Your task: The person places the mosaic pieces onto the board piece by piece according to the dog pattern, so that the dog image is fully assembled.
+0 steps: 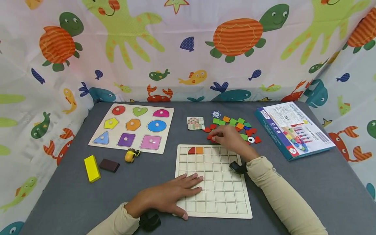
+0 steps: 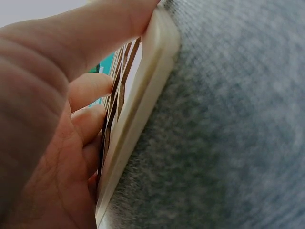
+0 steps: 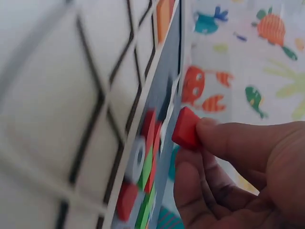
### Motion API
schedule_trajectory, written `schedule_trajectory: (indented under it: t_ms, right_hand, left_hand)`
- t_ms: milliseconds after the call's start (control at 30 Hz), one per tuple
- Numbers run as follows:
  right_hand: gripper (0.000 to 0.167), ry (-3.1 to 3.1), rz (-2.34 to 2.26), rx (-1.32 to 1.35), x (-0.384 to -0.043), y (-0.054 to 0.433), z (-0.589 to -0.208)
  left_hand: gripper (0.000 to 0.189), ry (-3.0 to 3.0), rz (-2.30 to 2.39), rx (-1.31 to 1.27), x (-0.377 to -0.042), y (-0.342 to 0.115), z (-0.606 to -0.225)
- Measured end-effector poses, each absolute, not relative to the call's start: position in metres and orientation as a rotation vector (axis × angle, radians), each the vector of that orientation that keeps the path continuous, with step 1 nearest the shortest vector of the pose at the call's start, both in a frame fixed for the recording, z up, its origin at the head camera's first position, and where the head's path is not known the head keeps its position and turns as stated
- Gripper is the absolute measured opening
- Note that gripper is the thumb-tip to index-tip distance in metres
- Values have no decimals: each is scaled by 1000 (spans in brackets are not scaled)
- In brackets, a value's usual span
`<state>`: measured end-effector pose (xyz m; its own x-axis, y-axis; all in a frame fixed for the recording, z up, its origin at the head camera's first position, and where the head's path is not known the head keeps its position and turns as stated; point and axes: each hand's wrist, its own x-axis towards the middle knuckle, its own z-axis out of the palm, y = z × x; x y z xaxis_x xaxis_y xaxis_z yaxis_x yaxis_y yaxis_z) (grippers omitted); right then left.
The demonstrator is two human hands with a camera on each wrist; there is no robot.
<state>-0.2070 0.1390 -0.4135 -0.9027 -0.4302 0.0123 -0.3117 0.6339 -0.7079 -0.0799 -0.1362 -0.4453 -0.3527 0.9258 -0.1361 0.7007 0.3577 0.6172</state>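
My left hand [image 1: 170, 194] lies with fingers spread on the left side of a wooden grid board [image 1: 220, 214]; its thumb crosses the board's front edge. Between thumb and fingertips, my right hand [image 1: 232, 138] pinches a small red tile [image 3: 185, 129] beyond the board's back edge. On the board's back row a red quarter-round tile [image 1: 191, 150] sits left of an orange square tile [image 1: 199, 150]. Loose green tiles [image 1: 233, 121], with red and orange ones, lie scattered around the right hand. A white ring-shaped piece [image 1: 251, 140] is among them.
Behind the board lie a small picture card [image 1: 195, 123] and a blue-and-white chip [image 1: 215, 114]. A knobbed shape puzzle [image 1: 122, 119] is at left, with a yellow block [image 1: 92, 168], dark brown block [image 1: 109, 165] and small yellow toy [image 1: 131, 155] before it. A box [image 1: 296, 130] stands right.
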Motion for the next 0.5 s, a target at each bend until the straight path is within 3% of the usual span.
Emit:
schedule_trajectory:
  t_ms: [500]
  right_hand:
    - [16, 2646, -903, -740, -191, 115, -425]
  left_hand:
    - [86, 2150, 653, 1400, -80, -136, -444]
